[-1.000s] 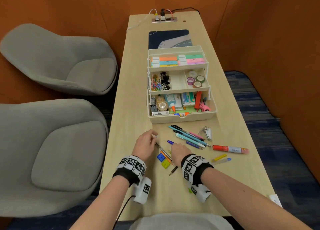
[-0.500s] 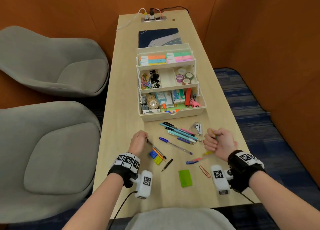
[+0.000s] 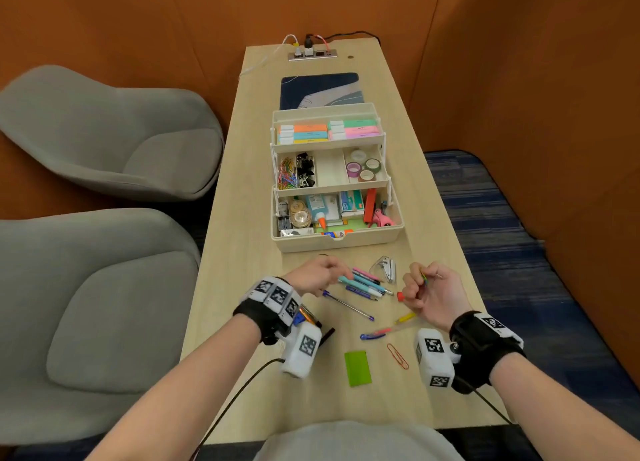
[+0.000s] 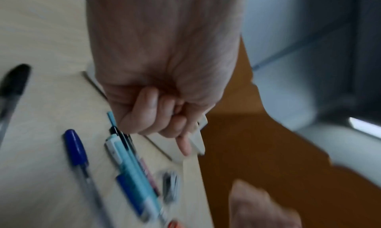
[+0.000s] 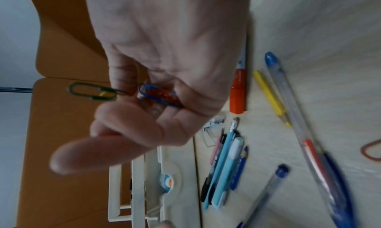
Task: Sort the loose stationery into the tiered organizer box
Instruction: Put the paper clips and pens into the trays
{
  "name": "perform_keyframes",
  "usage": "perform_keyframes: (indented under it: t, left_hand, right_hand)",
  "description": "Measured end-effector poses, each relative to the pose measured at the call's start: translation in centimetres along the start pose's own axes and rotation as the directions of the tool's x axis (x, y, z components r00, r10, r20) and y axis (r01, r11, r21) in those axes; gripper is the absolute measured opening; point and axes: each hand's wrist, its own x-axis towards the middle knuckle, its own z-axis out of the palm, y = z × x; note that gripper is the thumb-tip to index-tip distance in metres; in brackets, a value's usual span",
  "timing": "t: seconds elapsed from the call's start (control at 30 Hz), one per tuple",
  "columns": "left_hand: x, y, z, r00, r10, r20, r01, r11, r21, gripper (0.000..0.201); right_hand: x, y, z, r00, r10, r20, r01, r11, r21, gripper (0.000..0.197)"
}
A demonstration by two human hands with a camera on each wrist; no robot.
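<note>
The cream tiered organizer box (image 3: pixel 337 244) stands open in the middle of the table, its three levels holding stationery. My left hand (image 3: pixel 323 273) lies on the table just in front of it. Its fingers (image 4: pixel 148 115) curl over the near ends of a bunch of pens (image 3: pixel 367 284); the blur hides whether they pinch one. My right hand (image 3: pixel 420 282) is raised to the right of the pens and grips several paper clips (image 5: pixel 158 95), with a green one (image 5: pixel 90 91) sticking out past the fingers.
Loose on the table are a blue pen (image 3: pixel 348 304), a staple remover (image 3: pixel 386 268), an orange-capped marker (image 3: pixel 400 296), a yellow pencil (image 3: pixel 405 317), a red paper clip (image 3: pixel 397 356) and a green card (image 3: pixel 357 368). Grey chairs (image 3: pixel 104 287) stand along the left edge.
My left hand has left the pencils at the near left and moved forward to the pens. My right hand went from the table's middle to the right and up with the clips.
</note>
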Motion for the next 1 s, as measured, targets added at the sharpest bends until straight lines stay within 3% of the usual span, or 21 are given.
perform_keyframes:
  t: [0.1, 0.23, 0.33, 0.47, 0.57, 0.67, 0.73, 0.8, 0.87, 0.9, 0.93, 0.97, 1.0]
  left_hand:
    - [0.2, -0.1, 4.3, 0.976, 0.104, 0.193, -0.177, 0.894, 0.411, 0.018]
    - [0.3, -1.9, 10.6, 0.92, 0.156, 0.358, -0.375, 0.613, 0.695, 0.031]
    - [0.7, -2.1, 12.8, 0.91, 0.149, 0.387, -0.408, 0.491, 0.77, 0.035]
    - [1.3, -1.7, 13.8, 0.923, 0.144, 0.358, -0.385, 0.416, 0.824, 0.02]
    - [2.0, -2.2, 14.1, 0.927, 0.077, 0.368, -0.37, 0.356, 0.858, 0.021]
    - [2.1, -2.6, 14.3, 0.933, 0.096, 0.345, -0.356, 0.368, 0.859, 0.022]
    - [1.6, -1.9, 13.2, 0.945, 0.174, 0.278, -0.327, 0.474, 0.817, 0.022]
    - [1.1, -0.6, 10.9, 0.961, 0.239, 0.139, -0.265, 0.649, 0.713, 0.02]
    - [1.1, 0.9, 7.5, 0.975, 0.213, -0.067, -0.156, 0.867, 0.473, 0.017]
    - [1.2, 1.6, 5.9, 0.975, 0.151, -0.162, -0.105, 0.96, 0.261, 0.018]
    - [1.6, 2.1, 3.8, 0.97, 0.077, -0.229, -0.077, 0.997, 0.007, 0.022]
    - [1.9, 2.6, 1.9, 0.967, 0.015, -0.256, -0.081, 0.966, -0.247, 0.025]
    - [2.2, 3.0, -0.1, 0.966, -0.021, -0.259, -0.107, 0.876, -0.469, 0.027]
  right_hand:
    - [0.0, -1.0, -0.5, 0.999, -0.034, 0.026, 0.034, 0.999, 0.002, 0.018]
    - [-0.7, -1.9, -2.3, 0.997, -0.065, 0.043, 0.063, 0.997, 0.054, 0.024]
    - [-1.7, -1.8, -3.7, 0.997, -0.067, 0.046, 0.061, 0.99, 0.127, 0.027]
    - [-2.6, -1.3, -4.9, 0.999, -0.043, 0.014, 0.04, 0.988, 0.15, 0.03]
    - [-2.6, -1.0, -5.1, 1.0, -0.02, -0.005, 0.021, 0.991, 0.136, 0.034]
    - [-2.2, -0.7, -4.4, 1.0, 0.001, -0.012, 0.0, 0.993, 0.121, 0.031]
    - [-1.5, -0.5, -3.8, 1.0, 0.013, 0.0, -0.013, 0.99, 0.14, 0.029]
    - [-0.8, -0.4, -2.9, 1.0, 0.024, 0.016, -0.026, 0.985, 0.172, 0.029]
    - [0.2, -0.5, -1.6, 0.999, 0.028, 0.039, -0.036, 0.98, 0.198, 0.03]
    - [0.5, -0.6, -1.2, 0.999, 0.028, 0.046, -0.037, 0.979, 0.202, 0.03]
    - [1.0, -0.8, -0.4, 0.997, 0.03, 0.069, -0.043, 0.979, 0.199, 0.029]
    - [1.5, -0.9, 0.4, 0.994, 0.029, 0.105, -0.05, 0.978, 0.204, 0.029]
    - [1.8, -1.0, 1.1, 0.99, 0.027, 0.137, -0.055, 0.977, 0.206, 0.033]
